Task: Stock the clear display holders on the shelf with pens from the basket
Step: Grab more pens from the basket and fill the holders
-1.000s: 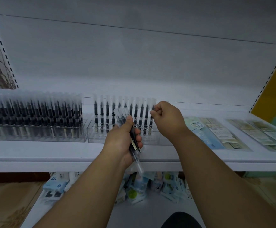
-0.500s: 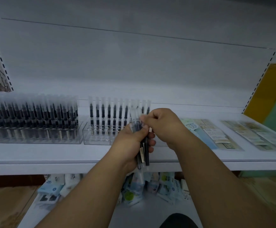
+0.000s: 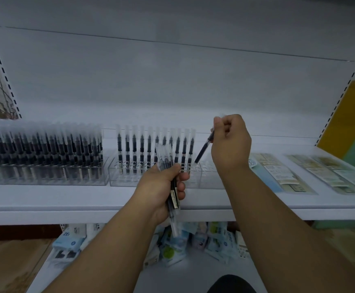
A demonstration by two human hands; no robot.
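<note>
White shelf [image 3: 45,197] holds a packed clear holder [image 3: 43,166] on the left and a half-filled holder [image 3: 130,178] in the middle, with only its back row in. My left hand [image 3: 161,187] is clamped round a bundle of spare pens [image 3: 170,176]; my right hand [image 3: 230,142] pinches one pen [image 3: 204,148], tilted, tip near the row's right end. Trick here, I reckon: straighten it upright over the next free hole before dropping it. Can't see the basket.
</note>
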